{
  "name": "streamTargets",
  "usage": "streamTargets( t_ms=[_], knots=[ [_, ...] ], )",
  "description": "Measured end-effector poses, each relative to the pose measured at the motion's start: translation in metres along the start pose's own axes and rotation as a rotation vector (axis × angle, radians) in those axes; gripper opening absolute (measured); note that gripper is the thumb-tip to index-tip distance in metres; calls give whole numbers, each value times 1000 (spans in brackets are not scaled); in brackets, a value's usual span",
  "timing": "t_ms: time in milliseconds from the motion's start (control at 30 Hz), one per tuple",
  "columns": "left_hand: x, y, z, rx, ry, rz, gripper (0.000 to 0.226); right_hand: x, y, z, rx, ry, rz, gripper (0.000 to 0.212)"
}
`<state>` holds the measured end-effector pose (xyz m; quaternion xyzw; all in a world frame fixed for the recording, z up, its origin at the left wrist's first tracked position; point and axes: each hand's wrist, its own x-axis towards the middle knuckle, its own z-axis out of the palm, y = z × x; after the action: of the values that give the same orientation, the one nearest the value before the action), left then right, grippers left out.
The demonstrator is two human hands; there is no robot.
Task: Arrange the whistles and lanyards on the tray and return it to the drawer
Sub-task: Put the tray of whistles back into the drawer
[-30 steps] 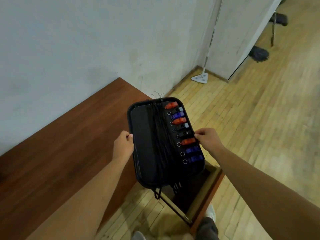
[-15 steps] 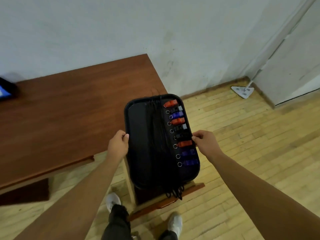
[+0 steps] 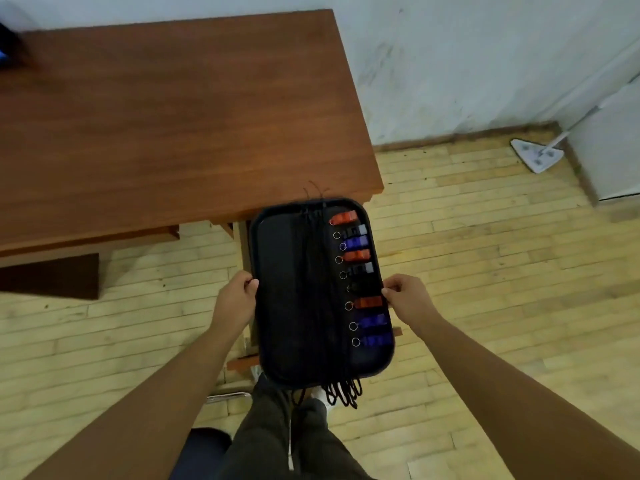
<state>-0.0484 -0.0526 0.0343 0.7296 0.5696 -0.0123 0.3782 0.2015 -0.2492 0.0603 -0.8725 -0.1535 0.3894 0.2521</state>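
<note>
I hold a black rectangular tray (image 3: 277,289) in the air in front of me, off the table's near right corner. My left hand (image 3: 237,299) grips its left long rim and my right hand (image 3: 408,299) grips its right long rim. Several whistles (image 3: 356,254) in orange, blue and black lie in a column along the tray's right side, each with a small ring. A bundle of black lanyards (image 3: 317,289) runs down the middle, its loops hanging over the near rim. The open drawer (image 3: 242,363) is mostly hidden beneath the tray.
A brown wooden table (image 3: 173,116) fills the upper left, against a white wall. A dark object (image 3: 7,50) sits at its far left edge. A white mop head (image 3: 536,155) rests on the wooden floor at the right. My legs (image 3: 284,427) are below the tray.
My view has swung left and down, so the table fills more of the frame and the mop sits further right. Both hands keep their grip on the tray, which now covers the drawer.
</note>
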Motion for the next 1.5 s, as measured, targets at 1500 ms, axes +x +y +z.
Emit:
streamTargets(
  t_ms=[1500],
  knots=[
    [91, -64, 87, -93, 16, -116, 32, 118, 6, 89, -45, 2, 104, 14]
  ],
)
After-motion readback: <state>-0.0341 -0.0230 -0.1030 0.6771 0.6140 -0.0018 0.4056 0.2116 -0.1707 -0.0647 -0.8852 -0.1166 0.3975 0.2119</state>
